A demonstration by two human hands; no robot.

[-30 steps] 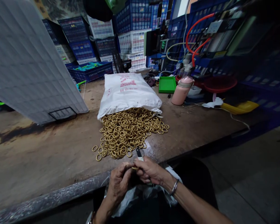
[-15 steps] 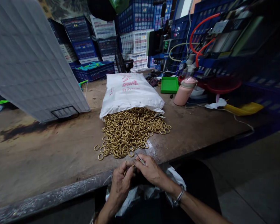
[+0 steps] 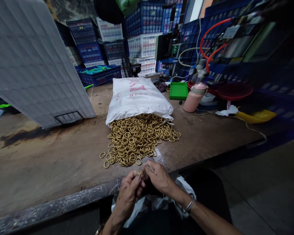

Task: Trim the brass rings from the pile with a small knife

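A person's two bare hands met just past the near edge of a workbench. The left hand pinched what looked like a single brass ring in closed fingertips, while the right hand was closed around a thin metal tool whose tip touched the ring. Both were held over a clear plastic bag in the lap, likely so that anything dropped would land there. Just beyond the hands lay a pile of rings, spilled from a white sack lying on its side with its mouth toward the person, which kept them within reach. The brown benchtop was worn and stained. Farther back stood a pink bottle, a green tray and stacked plastic crates, and a grey panel leaned at the left.
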